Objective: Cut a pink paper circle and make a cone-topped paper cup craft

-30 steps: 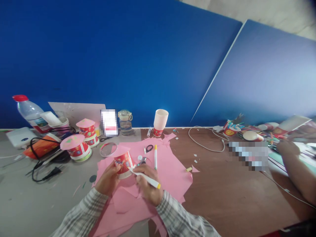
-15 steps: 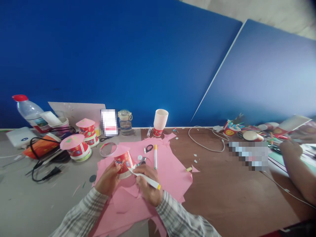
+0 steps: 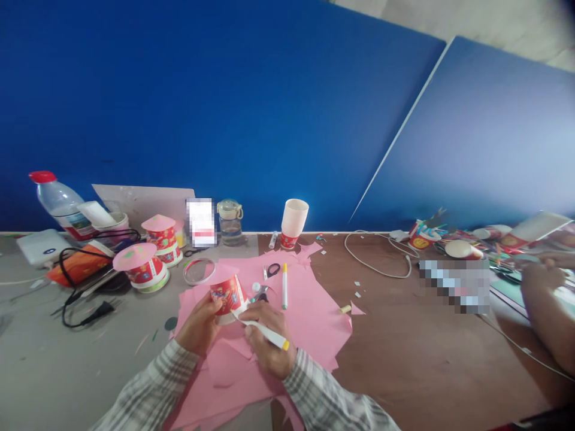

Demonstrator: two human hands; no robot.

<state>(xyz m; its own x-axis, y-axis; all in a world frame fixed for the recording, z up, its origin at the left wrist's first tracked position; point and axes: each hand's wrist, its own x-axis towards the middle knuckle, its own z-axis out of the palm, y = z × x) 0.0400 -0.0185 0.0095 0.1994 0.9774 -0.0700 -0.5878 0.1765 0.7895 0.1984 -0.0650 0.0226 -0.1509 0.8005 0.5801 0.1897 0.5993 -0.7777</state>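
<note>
My left hand (image 3: 200,325) grips a red printed paper cup (image 3: 228,294) from its left side, with the white rim facing down. In my right hand (image 3: 271,338) is a white marker (image 3: 268,335) with a yellow end, its tip at the cup's lower right side. Sheets of pink paper (image 3: 309,323) lie under both hands. Just beyond them are scissors (image 3: 260,294), partly hidden, and another marker (image 3: 284,286) with a yellow cap.
Cups with pink paper tops (image 3: 138,263) stand at the left, near a black cable (image 3: 67,299) and a plastic bottle (image 3: 58,203). Stacked paper cups (image 3: 294,222) and a water jar (image 3: 230,221) stand by the blue partition. Another person's arm (image 3: 545,305) reaches in at the right.
The marker has tilted slightly in my right hand, its yellow end a little lower and further left. The whole view has shifted slightly. The other person's hand at the right has moved.
</note>
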